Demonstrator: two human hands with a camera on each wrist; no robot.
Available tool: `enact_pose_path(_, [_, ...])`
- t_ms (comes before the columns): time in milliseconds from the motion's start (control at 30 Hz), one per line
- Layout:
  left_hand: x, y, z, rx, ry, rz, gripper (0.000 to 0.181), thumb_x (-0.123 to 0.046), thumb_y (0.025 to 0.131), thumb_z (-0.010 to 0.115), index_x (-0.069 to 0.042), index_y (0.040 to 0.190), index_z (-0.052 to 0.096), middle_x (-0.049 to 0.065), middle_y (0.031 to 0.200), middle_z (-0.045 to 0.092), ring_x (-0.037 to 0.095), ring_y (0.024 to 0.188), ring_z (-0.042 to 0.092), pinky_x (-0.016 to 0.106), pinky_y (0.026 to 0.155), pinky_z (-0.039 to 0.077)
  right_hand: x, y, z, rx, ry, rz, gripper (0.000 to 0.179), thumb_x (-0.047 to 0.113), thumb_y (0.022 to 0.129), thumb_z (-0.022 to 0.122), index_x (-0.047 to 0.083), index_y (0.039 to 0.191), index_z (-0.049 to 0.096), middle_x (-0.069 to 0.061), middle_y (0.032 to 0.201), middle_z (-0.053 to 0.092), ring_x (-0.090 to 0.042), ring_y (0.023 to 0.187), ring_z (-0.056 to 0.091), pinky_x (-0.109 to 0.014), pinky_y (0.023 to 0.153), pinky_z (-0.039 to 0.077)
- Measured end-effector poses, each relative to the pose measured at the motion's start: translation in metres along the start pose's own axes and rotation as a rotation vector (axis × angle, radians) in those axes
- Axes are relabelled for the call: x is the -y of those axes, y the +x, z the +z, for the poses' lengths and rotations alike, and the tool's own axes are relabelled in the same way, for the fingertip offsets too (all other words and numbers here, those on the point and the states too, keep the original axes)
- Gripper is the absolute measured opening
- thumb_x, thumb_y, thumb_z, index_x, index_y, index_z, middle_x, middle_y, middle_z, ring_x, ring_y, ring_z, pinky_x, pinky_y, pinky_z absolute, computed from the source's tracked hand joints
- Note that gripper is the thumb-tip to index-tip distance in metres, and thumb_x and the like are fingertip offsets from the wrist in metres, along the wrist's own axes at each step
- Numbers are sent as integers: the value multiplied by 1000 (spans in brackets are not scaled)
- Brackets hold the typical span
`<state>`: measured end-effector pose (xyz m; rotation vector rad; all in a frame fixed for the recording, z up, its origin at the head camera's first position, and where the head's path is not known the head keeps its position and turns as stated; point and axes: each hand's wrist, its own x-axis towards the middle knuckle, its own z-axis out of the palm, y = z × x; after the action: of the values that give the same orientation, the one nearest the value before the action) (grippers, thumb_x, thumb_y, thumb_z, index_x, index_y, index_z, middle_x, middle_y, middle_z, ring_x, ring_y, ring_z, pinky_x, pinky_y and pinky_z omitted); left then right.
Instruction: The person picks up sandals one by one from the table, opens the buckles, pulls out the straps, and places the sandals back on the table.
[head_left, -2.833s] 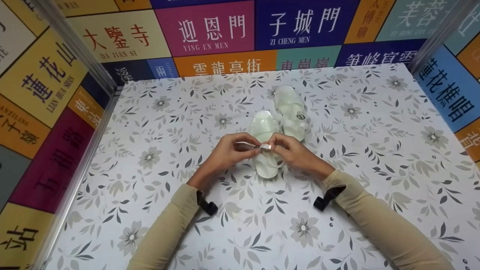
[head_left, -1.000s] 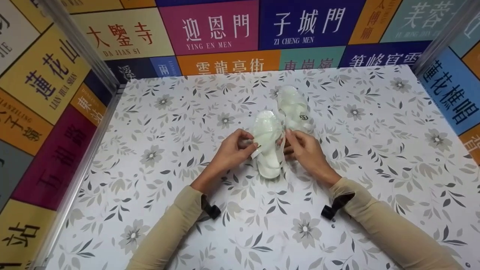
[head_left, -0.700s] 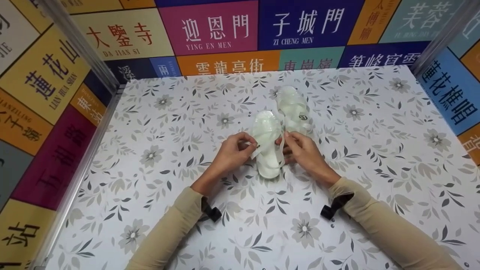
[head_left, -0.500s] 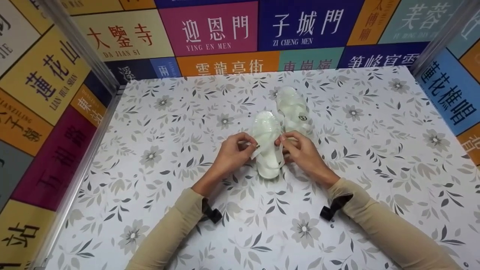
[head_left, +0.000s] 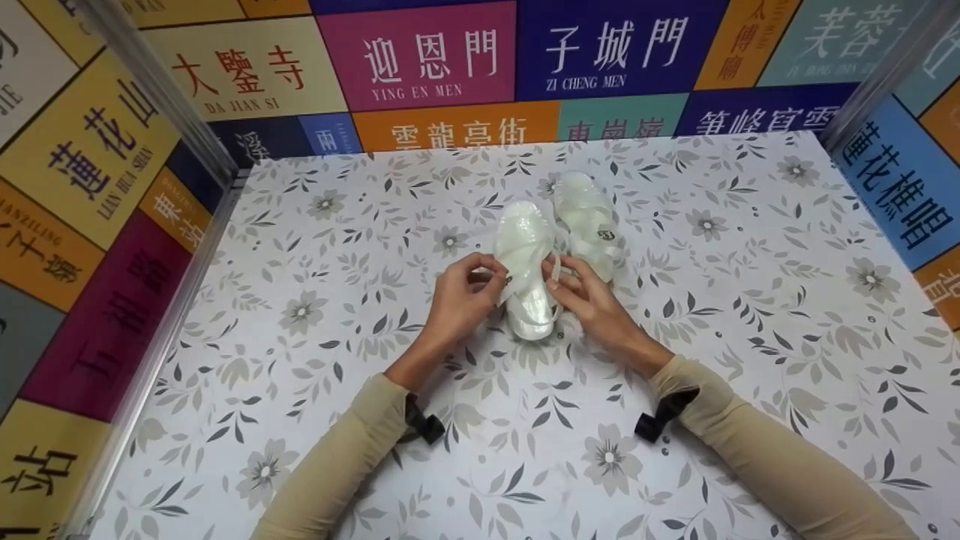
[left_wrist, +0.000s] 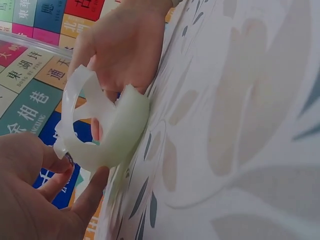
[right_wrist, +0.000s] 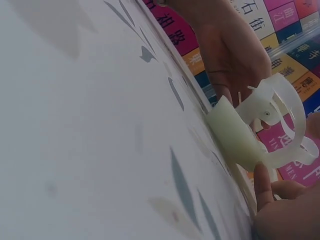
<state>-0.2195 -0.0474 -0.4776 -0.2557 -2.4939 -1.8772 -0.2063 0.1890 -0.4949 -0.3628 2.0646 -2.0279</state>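
Note:
A pale translucent sandal lies under both hands, toe away from me. My left hand pinches its strap at the left side, by the small metal buckle. At the right side, my right hand holds the thin loose strap between thumb and fingers. In the right wrist view, a fingertip of my right hand presses against the sole's side. Straps arch up over the open heel end, and one shows a small hole. A matching sandal lies just behind to the right.
A white cloth with grey flowers and leaves covers the table. Colourful panels with printed characters stand along the back and both sides. A black wrist camera sits at each cuff.
Earlier my hands met over the sandal with the strap between them; they have since parted to either side. In the last half second the sandal shifted slightly back and left, and my right hand moved left.

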Motion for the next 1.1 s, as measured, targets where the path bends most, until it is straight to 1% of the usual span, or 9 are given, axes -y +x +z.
enact_pose_path(67, [1, 2, -1, -20, 6, -2, 7, -14, 101, 71, -11, 104, 76, 10, 138, 72, 23, 109, 78, 30, 81, 66, 0, 2, 4, 15, 21, -9, 63, 24, 114, 57, 4, 166, 29, -15, 177, 32, -26, 167, 28, -44, 137, 23])
enact_pose_path(133, [3, 4, -1, -38, 11, -5, 6, -14, 101, 72, -12, 104, 77, 10, 144, 70, 23, 111, 77, 31, 84, 66, 0, 4, 8, 22, 41, -10, 65, 24, 113, 57, 7, 168, 26, -13, 179, 27, -25, 168, 24, -44, 138, 19])
enact_pose_path(267, [5, 10, -2, -66, 18, -15, 6, -18, 101, 72, -15, 102, 76, 9, 148, 68, 22, 114, 74, 32, 87, 65, 0, 11, 16, 9, 56, 9, 72, 29, 112, 60, 12, 171, 22, -9, 181, 22, -20, 169, 18, -42, 139, 14])
enact_pose_path(433, [6, 21, -2, -87, 26, -21, 6, -21, 102, 71, -16, 101, 76, 8, 149, 68, 21, 116, 73, 34, 91, 64, 1, 23, 23, -20, -10, 33, 82, 40, 110, 64, 16, 173, 17, -4, 182, 19, -16, 170, 11, -40, 140, 10])
enact_pose_path(500, [7, 27, -2, -102, 40, -17, 6, -21, 102, 71, -16, 102, 76, 8, 149, 68, 21, 116, 74, 34, 95, 63, 1, 29, 25, -35, -29, 40, 84, 44, 108, 65, 17, 173, 19, -3, 182, 21, -16, 170, 12, -40, 140, 11])
enact_pose_path(667, [11, 45, -1, -144, 50, -2, 9, -19, 101, 71, -12, 103, 76, 11, 143, 71, 20, 111, 75, 33, 99, 62, 2, 48, 29, -76, -34, 14, 79, 44, 107, 67, 15, 169, 27, -8, 177, 32, -20, 166, 25, -41, 138, 20])
enact_pose_path(800, [11, 57, -2, -164, 32, 1, 9, -19, 100, 71, -12, 102, 77, 9, 138, 74, 19, 108, 76, 33, 97, 62, 0, 61, 31, -105, -30, 1, 76, 41, 107, 66, 12, 167, 30, -11, 173, 37, -21, 164, 30, -41, 137, 22])
enact_pose_path(967, [13, 66, -1, -175, 11, -30, 8, -21, 99, 71, -16, 101, 76, 1, 128, 78, 18, 106, 74, 32, 95, 60, -1, 70, 31, -132, -24, 21, 79, 44, 107, 66, 13, 169, 28, -10, 175, 34, -21, 165, 27, -40, 138, 20])
enact_pose_path(1100, [17, 70, 1, -167, 5, -36, 8, -20, 99, 70, -15, 101, 76, 0, 116, 80, 17, 104, 74, 29, 92, 57, 0, 72, 27, -138, -39, 54, 85, 48, 106, 65, 15, 172, 23, -8, 179, 28, -21, 168, 22, -41, 138, 18])
